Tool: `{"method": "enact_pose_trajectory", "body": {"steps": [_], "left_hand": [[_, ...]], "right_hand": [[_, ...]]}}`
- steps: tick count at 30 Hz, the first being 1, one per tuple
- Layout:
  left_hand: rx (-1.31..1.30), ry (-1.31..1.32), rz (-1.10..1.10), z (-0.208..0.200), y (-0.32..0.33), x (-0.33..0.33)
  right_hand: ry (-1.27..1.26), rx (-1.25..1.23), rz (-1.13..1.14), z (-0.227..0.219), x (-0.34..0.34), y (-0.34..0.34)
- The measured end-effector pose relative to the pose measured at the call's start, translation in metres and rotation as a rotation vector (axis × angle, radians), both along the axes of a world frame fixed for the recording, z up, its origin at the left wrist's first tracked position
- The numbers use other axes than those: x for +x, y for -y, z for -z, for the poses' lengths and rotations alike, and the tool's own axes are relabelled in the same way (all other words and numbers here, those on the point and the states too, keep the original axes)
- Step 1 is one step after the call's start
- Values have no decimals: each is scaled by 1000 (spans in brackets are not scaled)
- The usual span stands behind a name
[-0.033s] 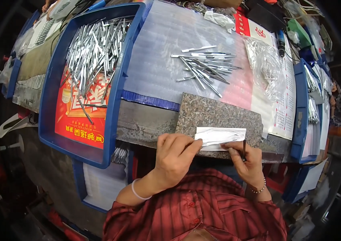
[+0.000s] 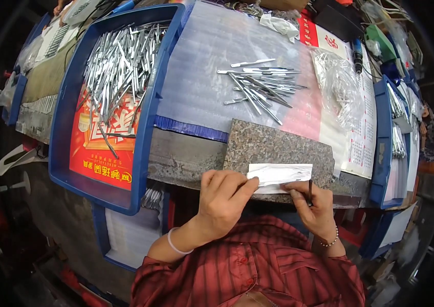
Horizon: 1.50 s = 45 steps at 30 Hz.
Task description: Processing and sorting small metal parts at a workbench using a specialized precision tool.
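Observation:
A white rectangular pad with dark streaks lies on a speckled granite slab at the table's near edge. My left hand is closed, with thumb and index fingertip pinched together at the pad's left end. Whatever sits in that pinch is too small to make out. At the pad's lower right, my right hand has its fingers bent around a slim dark rod, which stands up between them. The right thumb and index tip meet at the pad's lower edge. Beyond the slab lies a loose pile of thin metal strips.
At left stands a blue tray with many metal strips over a red printed sheet. A crumpled clear plastic bag lies right of the pile. Another blue tray holds metal parts at far right. A dark-tipped blue tool lies beyond.
The white pad has shifted very slightly toward me and to the left. Both hands keep nearly the same place and grip.

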<state>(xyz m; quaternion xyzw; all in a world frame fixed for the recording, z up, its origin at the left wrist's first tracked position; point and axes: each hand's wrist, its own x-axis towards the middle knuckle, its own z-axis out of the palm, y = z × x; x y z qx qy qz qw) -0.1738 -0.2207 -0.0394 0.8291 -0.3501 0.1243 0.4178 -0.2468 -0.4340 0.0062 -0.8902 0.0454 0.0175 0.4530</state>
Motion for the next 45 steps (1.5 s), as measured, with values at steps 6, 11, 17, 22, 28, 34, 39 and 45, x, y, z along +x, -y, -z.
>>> {"method": "enact_pose_trajectory", "body": {"steps": [6,11,17,22,28,34,39,45], "left_hand": [[96,46,64,5,8,-4],[107,60,-3,5,7,-9],[231,58,-4,-10,7,-13],[223,29,-3,-9,3,-11],[181,49,-10,-10,1,-9],[215,72,19,-5,1,-8],[233,83,2,-5,1,-12],[247,91,-11,-3,4,-13]], "right_hand": [[144,414,77,-9,-14,1],[452,-60,-169,-24,13,-3],[457,-113,-285,-5,22,-22],[391,-81,-297,-7,24,-23],[388,-199,-381,-2,31,-35],[344,11,-173,-5,24,-27],[419,32,-19,-18,-5,-13],[216,377,187,-16,-30,-15]]}}
